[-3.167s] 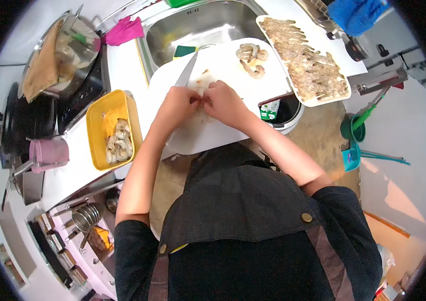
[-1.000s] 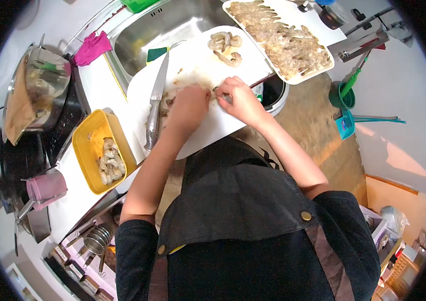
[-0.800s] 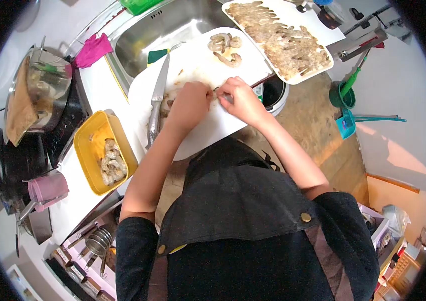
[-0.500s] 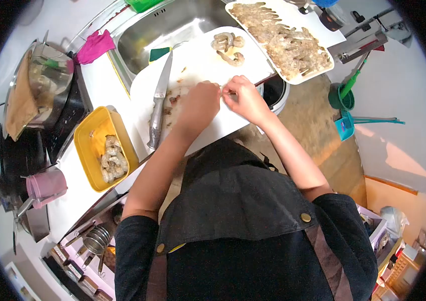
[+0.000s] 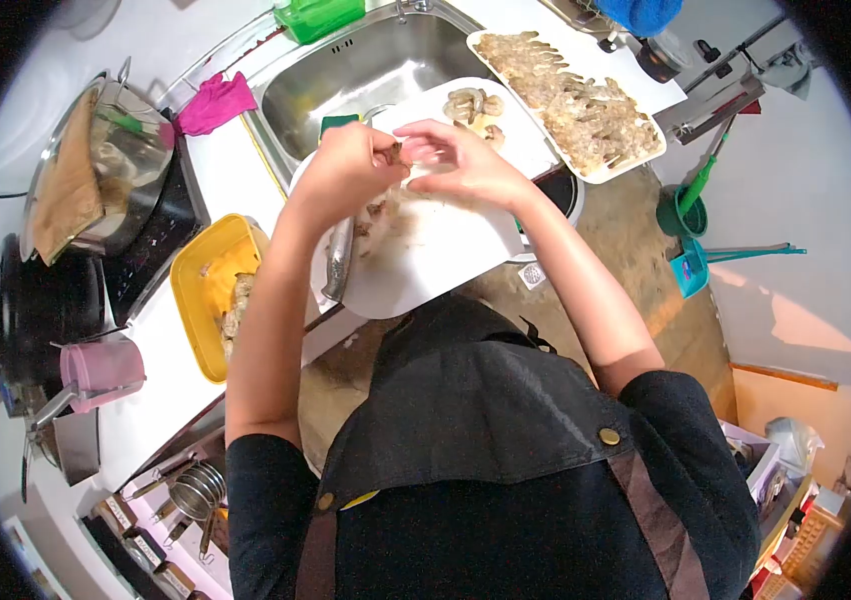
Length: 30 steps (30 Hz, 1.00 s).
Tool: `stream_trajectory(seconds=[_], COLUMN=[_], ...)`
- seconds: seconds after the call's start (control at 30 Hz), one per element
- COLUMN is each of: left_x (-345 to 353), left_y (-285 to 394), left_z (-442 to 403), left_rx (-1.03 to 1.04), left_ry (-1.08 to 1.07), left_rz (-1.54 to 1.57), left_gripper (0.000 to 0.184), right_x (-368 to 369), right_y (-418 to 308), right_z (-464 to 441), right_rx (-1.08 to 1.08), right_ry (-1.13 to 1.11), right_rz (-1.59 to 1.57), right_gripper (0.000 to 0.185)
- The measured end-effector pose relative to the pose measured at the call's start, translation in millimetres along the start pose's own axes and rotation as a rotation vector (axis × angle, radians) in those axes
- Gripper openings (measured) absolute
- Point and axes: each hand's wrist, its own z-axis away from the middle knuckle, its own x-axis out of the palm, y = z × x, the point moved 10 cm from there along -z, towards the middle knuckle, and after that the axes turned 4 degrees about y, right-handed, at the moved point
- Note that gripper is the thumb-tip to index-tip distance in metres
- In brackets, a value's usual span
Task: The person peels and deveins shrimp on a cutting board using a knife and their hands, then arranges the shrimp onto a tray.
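Over the white cutting board (image 5: 425, 270), my left hand (image 5: 343, 170) is closed around a small brownish shrimp (image 5: 395, 156), mostly covered by the fingers. Beside it, my right hand (image 5: 465, 165) has its fingers apart and curved, with nothing clearly held. Below my left hand shows the handle of a knife (image 5: 338, 262); the hand and forearm hide most of its blade. Dark scraps (image 5: 373, 210) lie on the board near the handle. A few greyish shrimp (image 5: 472, 105) rest at the board's far end, partly behind my right hand.
A cream tray (image 5: 635, 165) full of shrimp stands at the far right. The steel sink (image 5: 345, 75) lies behind the board. Left of my arm is a yellow container (image 5: 195, 300) with shrimp inside. A pink cup (image 5: 105, 370) and a large pot (image 5: 130, 170) stand farther left.
Both hands have risen and moved toward the sink, my left hand also leftward over the knife. My right fingers have gone from a pinch to spread apart. The view has shifted slightly.
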Motion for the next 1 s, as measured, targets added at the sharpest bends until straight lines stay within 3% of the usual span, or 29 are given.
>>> stream_trajectory(seconds=[0.07,0.13,0.23,0.27,0.33,0.37,0.4,0.43,0.57,0.6,0.8,0.87,0.93,1.0], left_x=[-24,-37,-66,-73,-77,-72,-67,-57,-10,6,135,171,182,203], left_y=[20,29,43,49,42,36,38,39,55,58,100,108,127,120], left_z=[3,1,1,0,-4,-10,-15,-23,-70,-90,-208,-245,-264,-282], left_rx=[-0.029,-0.024,0.117,0.158,0.047,-0.009,0.046,-0.025,-0.108,0.031,0.197,0.167,0.254,0.187], left_ry=[-0.018,-0.030,0.088,0.122,0.095,0.079,0.130,0.112,0.175,0.253,0.252,0.275,0.346,0.319], left_rz=[-0.014,0.026,-0.052,-0.065,-0.047,-0.112,0.037,0.055,0.160,0.152,0.182,0.141,0.070,0.043], left_gripper=[0.017,0.018,0.016,0.015,0.016,0.017,0.016,0.015,0.013,0.014,0.016,0.014,0.014,0.015], right_x=[27,44,55,49,20,2,-17,-38,-137,-169,-366,-400,-423,-429], right_y=[-8,1,23,26,30,33,34,35,33,38,56,37,41,45], right_z=[-10,-8,-13,-10,-8,-9,-11,-12,-8,-9,0,-5,-15,-25], right_rx=[-0.034,0.214,0.250,0.282,0.294,0.283,0.271,0.260,0.282,0.240,0.281,0.259,0.187,0.073], right_ry=[-0.145,-0.288,-0.379,-0.366,-0.222,-0.156,-0.089,-0.023,0.095,0.099,0.263,0.281,0.287,0.243], right_rz=[-0.053,-0.136,-0.578,-0.698,-0.898,-0.908,-0.921,-0.939,-0.604,-0.495,0.430,0.690,0.812,0.918], right_gripper=[0.050,0.041,0.035,0.036,0.038,0.036,0.033,0.031,0.025,0.026,0.019,0.020,0.021,0.018])
